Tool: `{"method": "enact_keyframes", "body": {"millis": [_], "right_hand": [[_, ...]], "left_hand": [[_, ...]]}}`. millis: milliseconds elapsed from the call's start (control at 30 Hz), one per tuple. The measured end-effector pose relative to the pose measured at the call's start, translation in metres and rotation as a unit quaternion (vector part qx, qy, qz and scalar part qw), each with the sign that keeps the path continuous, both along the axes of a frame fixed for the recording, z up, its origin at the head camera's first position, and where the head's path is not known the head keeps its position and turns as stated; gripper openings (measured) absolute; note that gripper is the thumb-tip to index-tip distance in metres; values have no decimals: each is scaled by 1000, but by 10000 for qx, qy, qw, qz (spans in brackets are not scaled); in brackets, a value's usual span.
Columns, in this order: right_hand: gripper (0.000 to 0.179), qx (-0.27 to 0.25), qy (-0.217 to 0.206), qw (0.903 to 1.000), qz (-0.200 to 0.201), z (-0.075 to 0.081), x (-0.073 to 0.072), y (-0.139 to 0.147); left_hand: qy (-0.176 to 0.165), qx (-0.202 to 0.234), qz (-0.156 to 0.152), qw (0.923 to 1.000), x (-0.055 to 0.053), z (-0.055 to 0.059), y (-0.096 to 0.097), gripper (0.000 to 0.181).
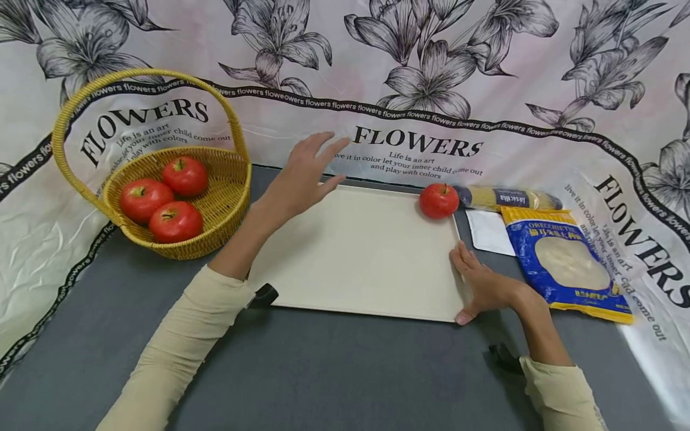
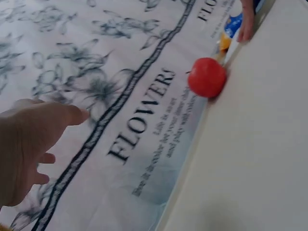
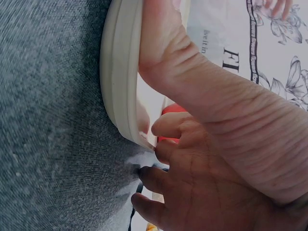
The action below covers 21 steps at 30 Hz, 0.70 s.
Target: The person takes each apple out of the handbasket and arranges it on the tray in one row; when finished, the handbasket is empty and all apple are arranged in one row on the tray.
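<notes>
A cream rectangular tray (image 1: 356, 257) with a low rim lies flat on the grey table. On its far right corner sits a red apple (image 1: 439, 201), which is also near the top of the left wrist view. My right hand (image 1: 482, 284) rests along the tray's right side, thumb at the near corner and fingers spread toward the back. In the right wrist view the thumb (image 3: 162, 36) lies against the tray's rim (image 3: 122, 72). Holding nothing, my left hand (image 1: 304, 173) hovers over the tray's far left part with its fingers spread.
Left of the tray stands a yellow woven basket (image 1: 223, 233) with a tall handle and several red apples (image 1: 185, 176). At right are a blue-and-yellow pasta bag (image 1: 571, 263), a long pasta packet (image 1: 509, 197) and a white packet (image 1: 489, 231). Behind hangs a flower-printed sheet (image 1: 334, 72).
</notes>
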State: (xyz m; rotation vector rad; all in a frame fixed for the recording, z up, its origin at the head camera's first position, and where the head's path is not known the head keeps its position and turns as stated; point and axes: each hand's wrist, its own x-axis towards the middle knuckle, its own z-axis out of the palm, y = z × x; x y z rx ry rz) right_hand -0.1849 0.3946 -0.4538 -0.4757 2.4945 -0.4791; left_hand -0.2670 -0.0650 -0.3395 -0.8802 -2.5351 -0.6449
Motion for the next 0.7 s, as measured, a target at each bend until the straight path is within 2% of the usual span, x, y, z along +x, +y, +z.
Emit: {"method": "enact_keyframes", "body": {"millis": [100, 167, 233, 367, 467, 600, 700], "right_hand": [[154, -203, 11, 9998, 49, 6, 6, -2], [153, -271, -32, 9996, 77, 15, 12, -7], [153, -221, -82, 9997, 29, 27, 18, -15], [151, 7, -258, 9996, -114, 49, 25, -39], [147, 84, -337, 9993, -159, 56, 26, -49], [146, 162, -317, 9992, -163, 58, 25, -53], [146, 217, -292, 9992, -157, 57, 24, -53]], "left_hand": [[6, 92, 101, 9999, 9, 4, -26, 60], [-134, 50, 157, 9998, 13, 11, -42, 59], [-421, -29, 262, 9988, 16, 21, -60, 59], [-895, -101, 668, 9937, 24, 41, -101, 63], [-1295, -178, 803, 9882, 30, 51, -132, 66], [-1922, -550, 749, 9770, 34, 53, -161, 71], [-2188, -741, 687, 9705, 38, 51, -177, 76]]}}
